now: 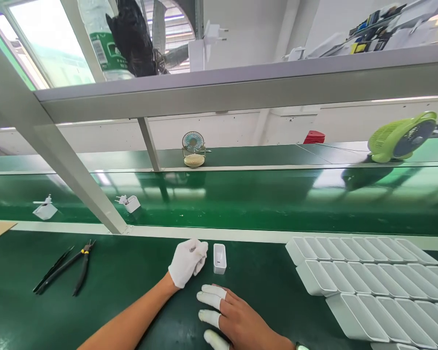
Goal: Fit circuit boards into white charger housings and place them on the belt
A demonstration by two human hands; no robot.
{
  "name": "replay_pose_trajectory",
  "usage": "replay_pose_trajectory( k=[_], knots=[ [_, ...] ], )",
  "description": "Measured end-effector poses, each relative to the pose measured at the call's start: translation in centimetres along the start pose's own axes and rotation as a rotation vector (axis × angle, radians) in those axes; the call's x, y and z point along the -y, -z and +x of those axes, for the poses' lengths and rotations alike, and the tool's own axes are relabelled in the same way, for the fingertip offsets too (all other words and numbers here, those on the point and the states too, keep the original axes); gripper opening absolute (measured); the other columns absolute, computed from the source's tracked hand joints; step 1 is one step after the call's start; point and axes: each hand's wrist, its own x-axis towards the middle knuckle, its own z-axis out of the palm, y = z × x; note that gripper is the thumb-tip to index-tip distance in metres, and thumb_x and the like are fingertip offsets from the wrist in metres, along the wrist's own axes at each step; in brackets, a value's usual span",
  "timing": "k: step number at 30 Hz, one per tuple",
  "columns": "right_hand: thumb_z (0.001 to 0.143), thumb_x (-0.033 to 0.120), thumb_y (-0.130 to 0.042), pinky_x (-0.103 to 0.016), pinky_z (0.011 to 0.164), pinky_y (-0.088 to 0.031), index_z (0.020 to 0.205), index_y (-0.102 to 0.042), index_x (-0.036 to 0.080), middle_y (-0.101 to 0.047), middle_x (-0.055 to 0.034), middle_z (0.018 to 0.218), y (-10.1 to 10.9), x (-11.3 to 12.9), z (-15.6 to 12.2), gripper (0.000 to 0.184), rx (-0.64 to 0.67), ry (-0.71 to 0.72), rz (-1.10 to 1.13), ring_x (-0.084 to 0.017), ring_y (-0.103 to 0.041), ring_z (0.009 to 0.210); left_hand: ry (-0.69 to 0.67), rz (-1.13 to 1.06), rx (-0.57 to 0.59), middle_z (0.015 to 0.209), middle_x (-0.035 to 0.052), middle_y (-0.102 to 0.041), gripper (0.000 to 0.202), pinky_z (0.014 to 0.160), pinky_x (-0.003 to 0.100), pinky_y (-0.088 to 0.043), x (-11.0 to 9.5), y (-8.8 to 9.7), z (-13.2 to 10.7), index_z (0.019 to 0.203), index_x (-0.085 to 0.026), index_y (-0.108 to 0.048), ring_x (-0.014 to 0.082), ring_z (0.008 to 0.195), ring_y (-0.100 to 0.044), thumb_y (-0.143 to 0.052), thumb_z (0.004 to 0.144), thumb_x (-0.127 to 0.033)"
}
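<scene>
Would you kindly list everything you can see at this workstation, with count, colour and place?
housing: one, white, open-topped, upright on the green mat beside the gloved hand.
shell rows: three rows, white, lying on the mat at right.
pliers: one, black with a yellow mark, mat at left.
tweezers: one, black, beside the pliers.
plug parts: two, white, on the green conveyor belt at left.
small fan: one, teal, far ledge.
green fan: one, lime, far right ledge.
bottle: one, clear, green label, upper shelf.
left hand: white glove, curled, by the housing.
right hand: bare, white cots on the fingers, resting on the mat.
</scene>
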Motion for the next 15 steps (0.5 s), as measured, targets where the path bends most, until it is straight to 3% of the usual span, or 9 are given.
replay_pose_trajectory(
  k=[2,4,6,9,11,15],
  knots=[
    [0.095,0.023,-0.057,-0.042,0.113,-0.042,0.119,-0.066,0.02,-0.064,-0.0117,0.132,0.0,-0.2,0.0,0.026,0.013,0.001,-0.014,-0.025,-0.051,0.134,0.029,-0.178,0.218,0.034,-0.0056,-0.035,0.057,0.033,0.021,-0.018,0.2,0.9,0.4,0.052,-0.017,-0.049,0.0046,0.028,-0.023,-0.055,0.084,-0.064],
    [0.096,0.025,-0.056,-0.042,0.113,-0.043,0.119,-0.066,0.021,-0.062,-0.0116,0.136,-0.3,-0.4,0.0,0.026,0.032,0.006,-0.017,-0.025,-0.052,0.133,0.062,-0.298,0.441,0.034,-0.003,-0.039,0.059,0.03,0.021,-0.016,0.3,1.7,0.6,0.05,-0.016,-0.05,0.0048,0.025,-0.025,-0.059,0.082,-0.065],
    [0.097,0.029,-0.055,-0.042,0.111,-0.045,0.12,-0.067,0.021,-0.064,-0.0119,0.132,-1.1,-0.8,0.0,0.027,0.035,0.01,-0.017,-0.025,-0.054,0.131,0.134,-0.311,0.659,0.039,0.0018,-0.05,0.056,0.029,0.02,-0.019,0.4,2.4,0.5,0.054,-0.012,-0.058,0.0066,0.026,-0.033,-0.064,0.078,-0.062],
    [0.098,0.031,-0.057,-0.044,0.109,-0.046,0.106,-0.071,0.02,-0.073,-0.0108,0.108,-3.1,-1.6,-0.4,0.02,-0.03,-0.001,-0.071,-0.026,-0.062,0.121,0.278,-0.173,0.99,0.055,0.0098,-0.064,0.052,0.031,0.022,-0.032,0.6,2.7,0.0,0.07,-0.008,-0.07,0.0139,0.036,-0.051,-0.074,0.07,-0.06],
    [0.098,0.026,-0.057,-0.043,0.109,-0.046,0.093,-0.072,0.02,-0.074,-0.0085,0.092,-4.4,-2.2,-0.7,0.018,-0.08,-0.003,-0.13,-0.024,-0.067,0.11,0.333,-0.094,1.111,0.066,0.0126,-0.07,0.052,0.037,0.026,-0.042,0.8,2.5,-0.3,0.077,-0.008,-0.072,0.0193,0.046,-0.061,-0.08,0.065,-0.058],
    [0.1,0.028,-0.054,-0.039,0.103,-0.052,0.084,-0.071,0.022,-0.072,-0.004,0.078,-6.1,-3.0,-1.3,0.024,-0.147,-0.005,-0.173,-0.02,-0.071,0.092,0.364,-0.039,1.15,0.081,0.0125,-0.071,0.05,0.046,0.032,-0.052,1.3,2.0,-0.4,0.086,-0.007,-0.074,0.0236,0.061,-0.067,-0.081,0.067,-0.052]
  ],
)
